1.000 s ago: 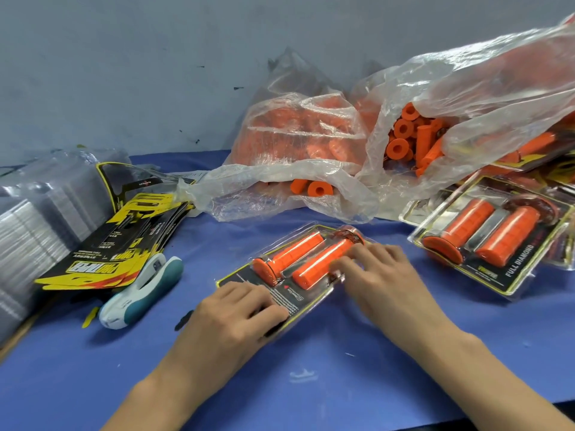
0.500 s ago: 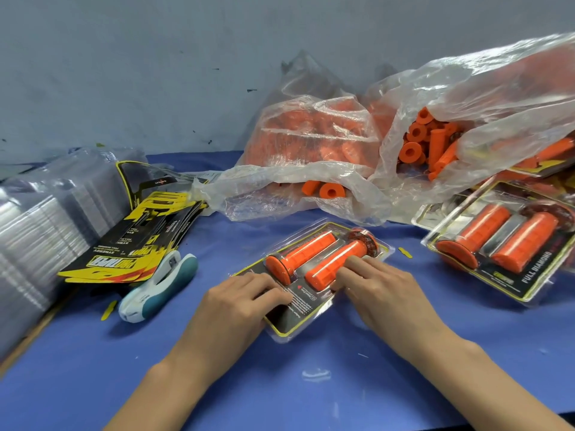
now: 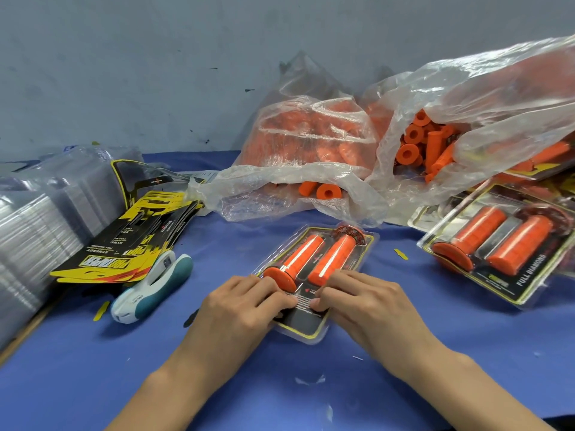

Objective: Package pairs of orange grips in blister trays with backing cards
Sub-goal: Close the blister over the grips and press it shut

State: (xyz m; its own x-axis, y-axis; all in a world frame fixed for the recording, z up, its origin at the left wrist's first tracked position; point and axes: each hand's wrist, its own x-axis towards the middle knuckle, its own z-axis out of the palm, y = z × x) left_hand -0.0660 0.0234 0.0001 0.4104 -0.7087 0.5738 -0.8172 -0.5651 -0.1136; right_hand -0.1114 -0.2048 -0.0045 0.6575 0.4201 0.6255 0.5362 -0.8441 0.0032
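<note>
Both hands, left (image 3: pixel 245 301) and right (image 3: pixel 361 301), press flat fingers on the near end of the pack (image 3: pixel 314 275), mid-bench toward the front edge. Its two grips (image 3: pixel 317 259) look light and rubbery, the blister thin and slippery; best held by its flat rim. One finished pack (image 3: pixel 504 253) lies at the right edge.

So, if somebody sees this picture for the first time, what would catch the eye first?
Most likely the bright orange grips spilling from the clear plastic bags at the back right. Next, the blister pack with two grips at the centre of the blue table, where the left hand and right hand press on its near end. A finished pack lies at the right.
</note>
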